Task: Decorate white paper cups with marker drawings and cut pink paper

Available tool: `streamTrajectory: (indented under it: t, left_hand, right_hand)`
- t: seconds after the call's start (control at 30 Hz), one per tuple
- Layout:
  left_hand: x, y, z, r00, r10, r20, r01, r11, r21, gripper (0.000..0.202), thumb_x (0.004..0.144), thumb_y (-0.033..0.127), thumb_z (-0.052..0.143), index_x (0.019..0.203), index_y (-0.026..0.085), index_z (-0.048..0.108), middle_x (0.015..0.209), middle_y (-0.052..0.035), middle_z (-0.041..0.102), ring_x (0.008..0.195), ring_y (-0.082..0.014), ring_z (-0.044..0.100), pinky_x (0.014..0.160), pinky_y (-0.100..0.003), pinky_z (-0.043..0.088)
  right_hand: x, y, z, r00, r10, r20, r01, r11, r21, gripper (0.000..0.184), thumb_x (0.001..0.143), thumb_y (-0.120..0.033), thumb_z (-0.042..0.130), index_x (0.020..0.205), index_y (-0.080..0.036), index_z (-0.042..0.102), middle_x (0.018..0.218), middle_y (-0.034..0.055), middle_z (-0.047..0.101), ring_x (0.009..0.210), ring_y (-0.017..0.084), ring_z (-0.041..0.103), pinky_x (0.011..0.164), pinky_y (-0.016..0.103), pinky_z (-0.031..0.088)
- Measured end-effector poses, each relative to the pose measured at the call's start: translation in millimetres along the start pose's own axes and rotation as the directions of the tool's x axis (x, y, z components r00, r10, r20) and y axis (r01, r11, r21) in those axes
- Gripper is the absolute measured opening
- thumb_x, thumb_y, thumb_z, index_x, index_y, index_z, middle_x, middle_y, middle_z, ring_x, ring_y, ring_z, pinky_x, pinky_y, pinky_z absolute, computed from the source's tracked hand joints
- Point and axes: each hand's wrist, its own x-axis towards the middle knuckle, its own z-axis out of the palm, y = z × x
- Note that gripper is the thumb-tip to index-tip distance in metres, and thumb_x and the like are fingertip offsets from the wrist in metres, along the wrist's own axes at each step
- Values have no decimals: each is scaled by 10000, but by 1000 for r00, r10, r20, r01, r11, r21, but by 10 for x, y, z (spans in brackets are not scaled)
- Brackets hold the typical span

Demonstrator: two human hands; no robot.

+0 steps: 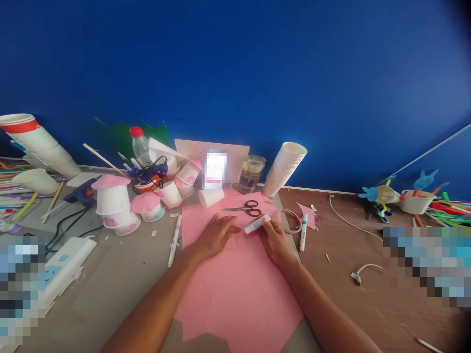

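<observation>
My right hand (pixel 275 240) is closed around a white glue stick (pixel 253 226) with bluish print, held above the pink paper. My left hand (pixel 215 236) lies on the pink paper (pixel 235 289) with its fingers stretched out, a little left of the glue stick. Faint lines run across the paper near both hands. Just beyond the fingers, black-handled scissors (pixel 252 208) rest on the sheet, blades pointing left. A roll of tape (pixel 300 223) lies beside my right hand, close to a white marker with a blue band (pixel 303 233).
Left of the paper lies a pink-banded marker (pixel 175 241); paper-cup figures with pink tops (pixel 112 201) stand behind it. A phone (pixel 215 169), a water jar (pixel 250 175) and a leaning cup stack (pixel 285 169) line the back. A power strip (pixel 69 260) is at left, a cable (pixel 353 220) at right.
</observation>
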Motion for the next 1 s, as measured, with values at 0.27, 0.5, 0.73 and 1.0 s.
streamTrajectory:
  t: [0.27,0.5,0.73,1.0]
  left_hand:
    - [-4,8,4,1000,6,-12,-6,1000,21,479,905,160,384,1372,231,300,1187,-19,671,1281,-208,427,1111,-523,196]
    - [-11,-12,21,999,40,-37,-39,999,11,492,902,134,381,1376,223,282,1164,-13,683,1298,-203,408,1114,-542,171]
    - [-3,-25,26,999,37,-37,-37,999,-2,482,905,155,396,1371,241,306,1181,-20,674,1269,-209,443,1112,-520,196]
    - [-23,3,7,999,40,-29,-40,999,5,499,900,138,377,1381,221,277,1177,-20,677,1268,-201,435,1112,-526,179]
  right_hand:
    - [-99,-152,78,983,-11,183,55,970,-239,248,888,-404,481,801,-205,600,778,40,671,740,206,580,727,321,466]
    - [-38,-79,-21,998,12,57,-6,995,-100,294,881,-463,461,850,-210,607,879,51,670,838,220,596,780,330,470]
    - [-94,-138,112,994,-34,99,52,982,-182,240,882,-407,473,820,-200,578,823,46,658,795,206,580,772,318,459]
    - [-83,-154,-1,985,24,170,13,976,-218,249,877,-411,479,792,-204,588,799,29,650,774,201,573,736,310,453]
